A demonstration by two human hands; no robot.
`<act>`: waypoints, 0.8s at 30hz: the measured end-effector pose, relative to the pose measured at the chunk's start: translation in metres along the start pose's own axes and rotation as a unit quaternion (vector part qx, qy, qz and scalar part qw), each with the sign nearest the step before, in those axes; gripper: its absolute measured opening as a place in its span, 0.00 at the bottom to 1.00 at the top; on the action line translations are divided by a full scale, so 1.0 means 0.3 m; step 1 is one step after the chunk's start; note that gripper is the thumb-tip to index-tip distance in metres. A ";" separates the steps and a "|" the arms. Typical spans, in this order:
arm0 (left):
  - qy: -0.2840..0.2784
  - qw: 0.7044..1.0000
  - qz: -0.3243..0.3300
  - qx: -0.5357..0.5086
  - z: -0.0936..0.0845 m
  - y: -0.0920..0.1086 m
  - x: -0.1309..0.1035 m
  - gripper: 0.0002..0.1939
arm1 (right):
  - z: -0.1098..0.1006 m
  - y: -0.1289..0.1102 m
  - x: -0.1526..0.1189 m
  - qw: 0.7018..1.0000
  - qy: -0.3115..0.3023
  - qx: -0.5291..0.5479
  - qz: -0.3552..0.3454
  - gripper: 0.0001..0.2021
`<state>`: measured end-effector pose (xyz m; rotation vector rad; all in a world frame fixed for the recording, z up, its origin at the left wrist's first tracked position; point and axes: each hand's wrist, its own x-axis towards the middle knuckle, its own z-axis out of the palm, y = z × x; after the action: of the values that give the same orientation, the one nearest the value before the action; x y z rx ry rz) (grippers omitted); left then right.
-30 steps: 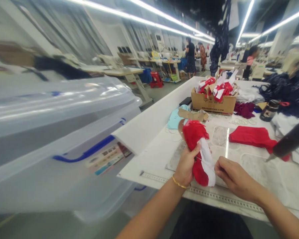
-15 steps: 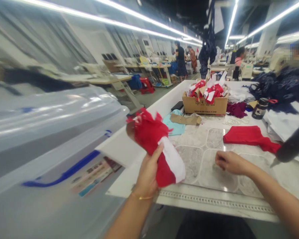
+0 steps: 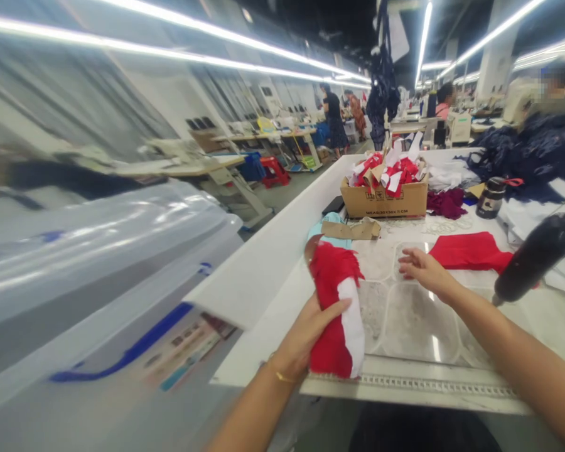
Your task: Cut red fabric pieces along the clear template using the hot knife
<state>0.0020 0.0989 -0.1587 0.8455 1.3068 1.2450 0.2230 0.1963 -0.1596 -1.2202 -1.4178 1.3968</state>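
Observation:
My left hand [image 3: 306,329] is closed around a red fabric piece [image 3: 332,342], with the thumb lying over its white strip [image 3: 354,326]. The fabric's top edge looks ragged, and a brown stiff edge [image 3: 311,248] shows behind it. Above the clear-topped table [image 3: 419,323], my right hand [image 3: 424,269] has its fingers apart and nothing in them. Just beyond that hand lies a flat red cloth [image 3: 471,250]. A black cylindrical tool [image 3: 537,254] with a narrow tip is at the right, beside my right forearm.
A cardboard box [image 3: 386,199] full of red and white scraps stands at the back. Near it are a brown cardboard piece [image 3: 351,230], maroon cloth [image 3: 446,202] and a dark jar [image 3: 491,198]. Clear plastic sheeting [image 3: 98,251] bulges at the left. People stand far off.
My left hand has moved right with the red fabric, which is now more upright. My right hand has gone from curled to open and shifted away from me towards the red cloth.

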 end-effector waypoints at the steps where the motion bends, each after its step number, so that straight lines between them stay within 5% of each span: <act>1: -0.030 0.999 0.017 0.027 0.008 0.008 0.012 0.48 | -0.002 0.015 -0.038 0.999 -0.019 0.023 0.018 0.23; 4: -0.109 0.976 0.117 0.148 0.053 0.038 0.041 0.48 | -0.010 0.053 -0.129 0.991 -0.057 0.100 0.069 0.26; 8: -0.175 0.897 0.240 0.328 0.127 0.061 0.064 0.37 | -0.013 0.080 -0.195 0.964 -0.098 0.218 0.116 0.45; 12: -0.167 0.821 0.195 0.509 0.175 0.074 0.091 0.31 | -0.049 0.088 -0.230 0.958 -0.037 0.262 0.110 0.46; 18: -0.112 0.656 0.110 0.738 0.229 0.123 0.108 0.32 | -0.173 0.131 -0.233 0.994 -0.017 0.098 0.046 0.43; 24: -0.101 0.604 0.144 0.777 0.259 0.136 0.058 0.32 | -0.185 0.120 -0.194 0.998 0.058 -0.013 -0.014 0.41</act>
<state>0.0674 0.1384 -0.1124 2.3711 1.9518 -0.2115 0.2937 0.1505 -0.1852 -1.2723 -1.3729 1.2715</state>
